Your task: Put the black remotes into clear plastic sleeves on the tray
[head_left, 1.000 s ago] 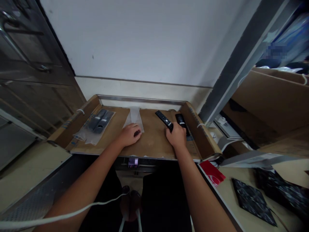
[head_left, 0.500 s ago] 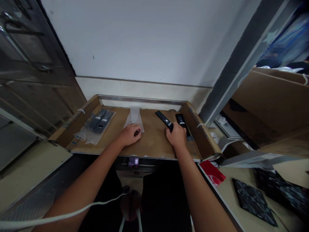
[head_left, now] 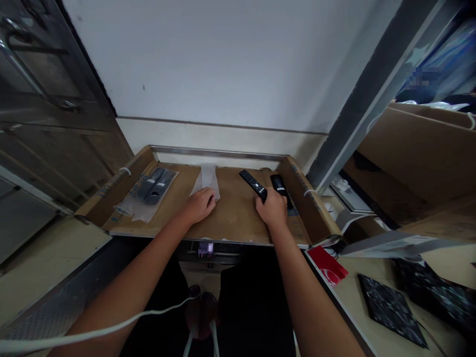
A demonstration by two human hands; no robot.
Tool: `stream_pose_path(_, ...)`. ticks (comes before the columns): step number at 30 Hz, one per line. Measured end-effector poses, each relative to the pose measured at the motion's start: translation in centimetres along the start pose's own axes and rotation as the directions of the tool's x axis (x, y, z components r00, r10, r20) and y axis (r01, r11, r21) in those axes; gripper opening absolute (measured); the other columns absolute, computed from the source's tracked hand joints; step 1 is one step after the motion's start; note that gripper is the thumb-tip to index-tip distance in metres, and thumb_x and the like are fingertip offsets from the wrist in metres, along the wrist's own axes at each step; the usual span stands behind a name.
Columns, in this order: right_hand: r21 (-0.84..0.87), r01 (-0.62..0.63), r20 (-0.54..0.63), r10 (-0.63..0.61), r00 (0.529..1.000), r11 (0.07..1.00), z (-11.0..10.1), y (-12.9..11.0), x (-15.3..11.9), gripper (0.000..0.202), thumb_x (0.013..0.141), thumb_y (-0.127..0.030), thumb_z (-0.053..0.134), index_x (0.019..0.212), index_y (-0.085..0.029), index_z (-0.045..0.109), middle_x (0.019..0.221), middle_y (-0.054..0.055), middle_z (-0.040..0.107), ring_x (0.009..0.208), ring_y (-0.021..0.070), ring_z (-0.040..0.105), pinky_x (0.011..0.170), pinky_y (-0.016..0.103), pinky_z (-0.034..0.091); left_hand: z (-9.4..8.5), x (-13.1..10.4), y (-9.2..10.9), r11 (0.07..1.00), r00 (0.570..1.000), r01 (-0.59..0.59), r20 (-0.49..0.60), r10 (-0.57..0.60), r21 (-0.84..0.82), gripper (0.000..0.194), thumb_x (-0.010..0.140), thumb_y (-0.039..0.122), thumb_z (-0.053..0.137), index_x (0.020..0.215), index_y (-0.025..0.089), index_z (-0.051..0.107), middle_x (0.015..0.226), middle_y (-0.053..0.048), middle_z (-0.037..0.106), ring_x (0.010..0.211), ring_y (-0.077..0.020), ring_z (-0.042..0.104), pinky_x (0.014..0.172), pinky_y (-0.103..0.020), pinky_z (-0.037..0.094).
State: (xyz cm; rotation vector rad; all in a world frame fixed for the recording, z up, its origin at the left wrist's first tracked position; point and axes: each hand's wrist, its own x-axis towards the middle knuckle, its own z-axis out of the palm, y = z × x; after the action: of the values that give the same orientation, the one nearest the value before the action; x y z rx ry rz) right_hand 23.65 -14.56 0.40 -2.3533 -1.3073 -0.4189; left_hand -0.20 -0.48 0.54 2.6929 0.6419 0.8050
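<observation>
My right hand [head_left: 273, 206] is closed around the lower end of a black remote control [head_left: 253, 183], whose button side faces up and whose far end points up and left. Just beside that hand, a second black remote [head_left: 277, 184] with a white label lies at the right side of the tray, partly covered by my fingers. My left hand [head_left: 201, 204] is closed, fingers curled, over the near end of a flat, translucent plastic bag [head_left: 208, 178]. Its fingertips are partly hidden. At the left lie bagged dark remotes [head_left: 153, 186] in translucent sleeves.
A cardboard-lined tray [head_left: 234, 218] with raised sides [head_left: 314, 203] holds these things. A white wall stands behind it, a metal door [head_left: 37, 74] at left. On the right are a large cardboard box [head_left: 427, 163], a red packet [head_left: 327, 266] and a dark patterned panel [head_left: 392, 307]. A white cable [head_left: 148, 313] crosses my left arm.
My left hand has shifted slightly left and up, its fingers curling tighter, and the near edge of the plastic bag has moved a little. My right hand and the remote have stayed put.
</observation>
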Motion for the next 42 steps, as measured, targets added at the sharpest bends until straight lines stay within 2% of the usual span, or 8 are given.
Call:
stream_pose_path(8, 0.081, 0.018, -0.06, -0.013, 0.998, 0.997, 0.1, 0.2, -0.1, 0.024, 0.086, -0.032, 0.054, 0.1, -0.014, 0.058, 0.094, 0.014, 0.068, 0.088, 0.0273, 0.061, 0.081, 0.036, 0.037, 0.4, 0.0, -0.1, 1.0, 1.0, -0.001, 0.006, 0.0, 0.028, 0.015, 0.082, 0.011, 0.052, 0.092, 0.019, 0.058, 0.092, -0.005, 0.063, 0.084, -0.0188, 0.058, 0.077, -0.031, 0.045)
stream_pose_path(13, 0.371, 0.114, -0.107, -0.079, 0.991, 0.922, -0.3, -0.4, -0.7, 0.027, 0.092, -0.042, 0.051, 0.089, -0.017, 0.061, 0.092, 0.013, 0.068, 0.089, 0.0258, 0.062, 0.078, 0.034, 0.043, 0.1, 0.0, 0.0, 0.998, 0.999, -0.032, -0.04, 0.034, 0.045, 0.011, 0.091, 0.018, 0.049, 0.086, 0.018, 0.059, 0.088, -0.005, 0.062, 0.083, -0.0185, 0.057, 0.078, -0.031, 0.044)
stream_pose_path(17, 0.736, -0.124, 0.164, 0.002, 0.986, 0.666, -1.1, -1.6, -1.5, 0.04, 0.086, -0.058, 0.058, 0.082, -0.019, 0.059, 0.074, 0.006, 0.068, 0.06, 0.0184, 0.061, 0.058, 0.028, 0.044, 0.6, 1.3, 1.2, 1.0, 0.992, 0.006, -0.123, -0.004, 0.014, 0.016, 0.095, 0.024, 0.049, 0.085, 0.018, 0.06, 0.084, -0.004, 0.063, 0.08, -0.0176, 0.057, 0.075, -0.031, 0.043)
stream_pose_path(20, 0.858, -0.365, 0.404, -0.037, 0.914, 0.361, -2.0, -1.9, -2.2, 0.043, 0.084, -0.062, 0.058, 0.09, -0.019, 0.055, 0.074, 0.004, 0.07, 0.044, 0.0125, 0.056, 0.041, 0.022, 0.035, 2.1, 3.0, 2.6, 0.995, 0.98, 0.05, -0.188, -0.064, -0.082, 0.017, 0.095, 0.026, 0.051, 0.083, 0.018, 0.061, 0.081, -0.004, 0.064, 0.075, -0.0161, 0.057, 0.072, -0.029, 0.042)
stream_pose_path(22, 0.84, -0.464, 0.505, -0.09, 0.859, 0.283, -2.7, -1.5, -2.7, 0.043, 0.083, -0.061, 0.062, 0.096, -0.02, 0.054, 0.074, 0.003, 0.071, 0.043, 0.0122, 0.058, 0.034, 0.019, 0.026, 3.3, 4.1, 3.3, 0.987, 0.971, 0.067, -0.22, -0.099, -0.146, 0.016, 0.093, 0.025, 0.053, 0.083, 0.018, 0.062, 0.079, -0.003, 0.064, 0.073, -0.0157, 0.057, 0.071, -0.029, 0.043)
stream_pose_path(24, 0.792, -0.536, 0.59, -0.137, 0.796, 0.292, -3.5, -0.8, -3.2, 0.044, 0.081, -0.059, 0.064, 0.098, -0.02, 0.055, 0.073, 0.003, 0.071, 0.045, 0.013, 0.061, 0.03, 0.017, 0.022, 4.4, 4.9, 3.6, 0.98, 0.968, 0.081, -0.221, -0.121, -0.184, 0.011, 0.089, 0.018, 0.054, 0.082, 0.017, 0.063, 0.077, -0.003, 0.063, 0.073, -0.0158, 0.056, 0.07, -0.029, 0.043)
stream_pose_path(30, 0.675, -0.638, 0.724, -0.167, 0.669, 0.37, -4.3, 0.6, -3.7, 0.04, 0.08, -0.055, 0.066, 0.091, -0.019, 0.058, 0.076, 0.003, 0.069, 0.053, 0.0144, 0.066, 0.031, 0.017, 0.036, 5.3, 5.0, 2.7, 0.952, 0.984, 0.047, -0.151, -0.097, -0.302, 0.016, 0.083, 0.01, 0.055, 0.087, 0.016, 0.069, 0.081, -0.003, 0.066, 0.072, -0.0152, 0.058, 0.069, -0.028, 0.045)
stream_pose_path(42, 0.704, -0.569, 0.685, -0.194, 0.703, 0.424, -3.7, 0.5, -3.8, 0.04, 0.078, -0.056, 0.068, 0.086, -0.018, 0.057, 0.07, 0.0, 0.065, 0.049, 0.0114, 0.062, 0.03, 0.016, 0.031, 5.8, 5.1, 1.5, 0.85, 0.947, 0.153, -0.171, -0.272, -0.504, 0.016, 0.086, 0.016, 0.06, 0.095, 0.017, 0.073, 0.094, -0.007, 0.074, 0.083, -0.0177, 0.067, 0.079, -0.032, 0.054)
